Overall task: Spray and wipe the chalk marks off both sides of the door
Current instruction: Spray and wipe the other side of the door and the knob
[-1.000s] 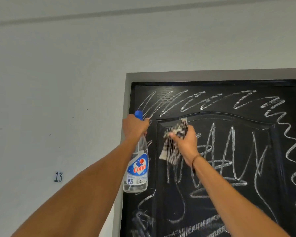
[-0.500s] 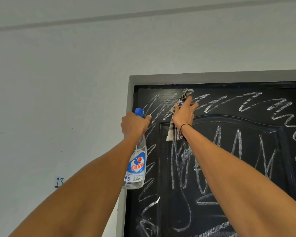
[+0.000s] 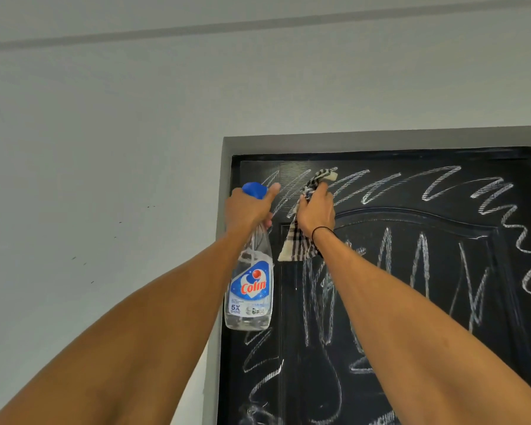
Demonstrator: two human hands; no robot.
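So there was 1 door (image 3: 411,302) scribbled with chalk marks (image 3: 380,185), 1 spray bottle (image 3: 249,283) and 1 rag (image 3: 301,240). Left hand (image 3: 248,210) was wrapped tight round the bottle's neck, right hand (image 3: 317,211) clenched on the rag, pressing it against the door's top left.

Bare forearms; thin black band (image 3: 322,230) circles right wrist.

Black door (image 3: 411,348) w/ white chalk marks (image 3: 380,185), blk-and-cream checked cloth (image 3: 298,243), blue-capped clear bottle (image 3: 249,286)
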